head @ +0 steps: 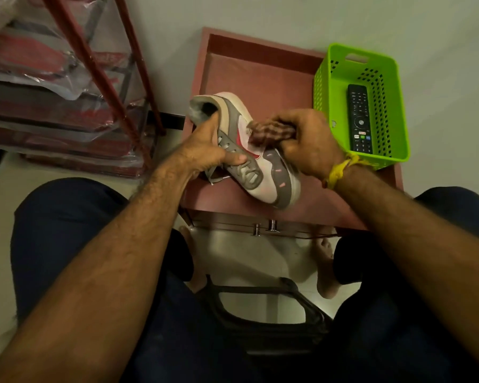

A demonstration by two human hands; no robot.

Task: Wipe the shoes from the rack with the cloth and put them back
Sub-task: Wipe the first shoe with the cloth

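Note:
A white and grey sneaker [271, 178] with a red side stripe lies tilted on the reddish-brown table [249, 76], toe toward me. My left hand [205, 145] grips it at the collar and laces, thumb inside the opening. My right hand [307, 139] holds a bunched checked cloth [268, 131] and presses it against the shoe's side near the stripe. The cloth looks blurred. The shoe rack [103, 76] with red poles stands at the left, its shelves holding shoes under a clear plastic cover.
A green plastic basket [329, 87] sits on the table's right side with a black remote control [359, 120] inside. My knees flank the table's near edge, bare feet on the pale floor below. A black chair frame [260, 299] is between my legs.

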